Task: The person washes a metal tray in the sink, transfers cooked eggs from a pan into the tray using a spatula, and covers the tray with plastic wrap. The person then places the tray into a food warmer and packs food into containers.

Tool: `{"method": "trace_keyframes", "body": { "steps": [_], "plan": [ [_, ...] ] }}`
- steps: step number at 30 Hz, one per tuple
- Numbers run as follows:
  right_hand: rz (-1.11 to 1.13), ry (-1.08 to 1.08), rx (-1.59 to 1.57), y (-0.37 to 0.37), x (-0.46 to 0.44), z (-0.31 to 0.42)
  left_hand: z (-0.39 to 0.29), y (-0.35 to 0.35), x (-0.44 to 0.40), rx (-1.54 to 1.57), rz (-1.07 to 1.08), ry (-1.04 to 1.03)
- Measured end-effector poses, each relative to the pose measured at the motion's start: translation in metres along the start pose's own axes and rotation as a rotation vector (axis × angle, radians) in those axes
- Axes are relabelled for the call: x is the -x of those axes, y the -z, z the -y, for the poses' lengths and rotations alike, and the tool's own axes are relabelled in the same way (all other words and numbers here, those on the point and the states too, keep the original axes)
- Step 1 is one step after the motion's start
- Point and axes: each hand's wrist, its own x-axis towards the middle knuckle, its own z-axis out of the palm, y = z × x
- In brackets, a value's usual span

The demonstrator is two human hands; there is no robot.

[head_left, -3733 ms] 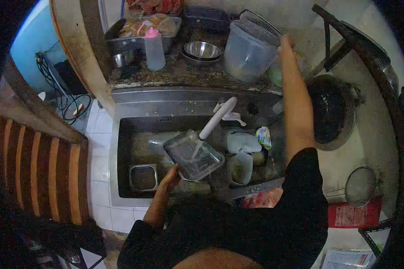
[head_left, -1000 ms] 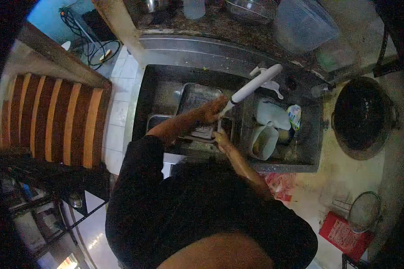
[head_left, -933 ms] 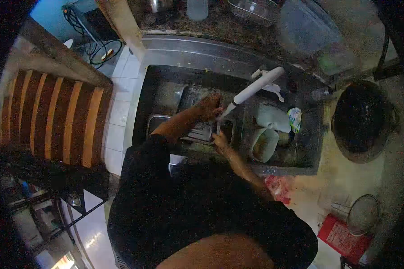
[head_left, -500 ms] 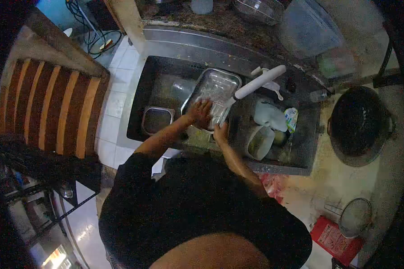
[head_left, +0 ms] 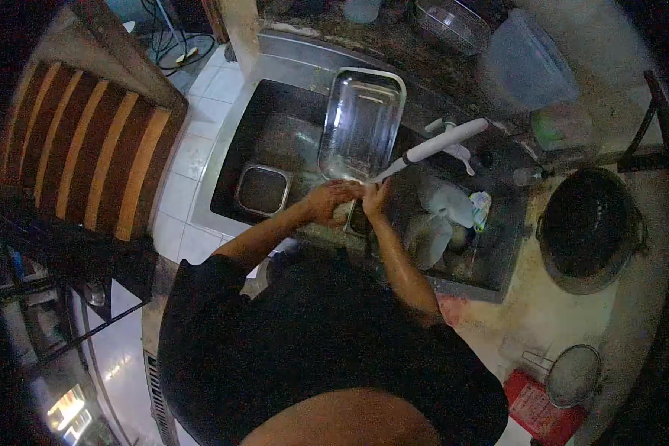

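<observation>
A rectangular stainless steel pan (head_left: 362,123) stands tilted over the middle of the sink, its far end raised towards the back ledge. My right hand (head_left: 375,199) grips its near right corner, beneath the running water. At the near rim, the fingers of my left hand (head_left: 331,201) lie stretched out against the metal, pointing towards my right hand. The white faucet (head_left: 446,141) reaches in from the right and its stream falls by both hands. Part of the near edge is hidden behind my fingers.
A small square metal pan (head_left: 263,189) sits in the left basin. In the right basin are pale plastic containers (head_left: 446,202) and a colourful packet (head_left: 480,210). On the right counter stand a dark wok (head_left: 592,227) and, nearer, a strainer (head_left: 573,375) over a red box (head_left: 539,410).
The metal pan has moved away from me and its far end has risen. My left hand has slid from inside the pan to its near rim.
</observation>
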Motion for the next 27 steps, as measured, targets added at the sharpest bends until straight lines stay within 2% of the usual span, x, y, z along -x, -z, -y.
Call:
{"method": "trace_keyframes", "body": {
  "steps": [2, 3, 5, 8, 10, 12, 14, 15, 17, 18, 20, 22, 24, 26, 27],
  "plan": [
    [0.010, -0.066, -0.086, 0.002, -0.004, 0.016, 0.020, 0.003, -0.005, -0.122, 0.011, -0.019],
    [0.017, -0.083, -0.127, 0.002, -0.006, 0.025, 0.016, 0.015, -0.002, -0.258, -0.076, 0.034],
    [0.037, -0.105, -0.191, 0.005, -0.006, 0.048, 0.018, 0.030, 0.001, -0.363, -0.298, 0.369],
    [0.094, -0.114, -0.229, 0.012, 0.000, 0.074, 0.046, 0.019, -0.003, -0.217, -0.982, 0.572],
    [0.163, -0.138, -0.256, 0.017, -0.005, 0.068, 0.057, 0.020, -0.009, 0.589, -0.972, 0.739],
    [0.267, -0.155, -0.241, 0.023, -0.014, 0.050, 0.061, 0.027, -0.002, 1.184, -0.770, 0.864],
    [0.356, -0.161, -0.153, 0.025, -0.023, 0.045, 0.067, 0.040, 0.014, 1.537, -0.419, 0.970],
    [0.378, -0.166, -0.091, 0.021, -0.022, 0.057, 0.070, 0.041, 0.015, 1.351, -0.343, 1.007],
    [0.324, -0.171, 0.098, 0.014, -0.020, 0.082, 0.075, 0.039, 0.018, 1.201, -0.354, 0.944],
    [0.326, -0.085, -0.026, 0.019, -0.023, 0.080, 0.079, 0.034, 0.021, 1.127, -0.355, 0.913],
    [0.328, 0.094, -0.266, 0.039, -0.036, 0.075, 0.134, -0.032, 0.063, 0.101, -0.211, 0.571],
    [0.047, 0.280, -0.129, 0.048, -0.034, 0.117, 0.119, -0.018, 0.063, -0.008, -0.155, 0.649],
    [-0.276, 0.535, -0.008, 0.060, -0.045, 0.163, 0.069, 0.048, 0.053, 0.178, -0.209, 0.758],
    [-0.652, 0.821, 0.096, 0.088, -0.062, 0.198, 0.057, 0.066, 0.061, -0.268, -0.260, 0.481],
    [-0.847, 0.948, 0.149, 0.098, -0.067, 0.215, 0.059, 0.071, 0.063, -0.357, -0.269, 0.429]
  ]
}}
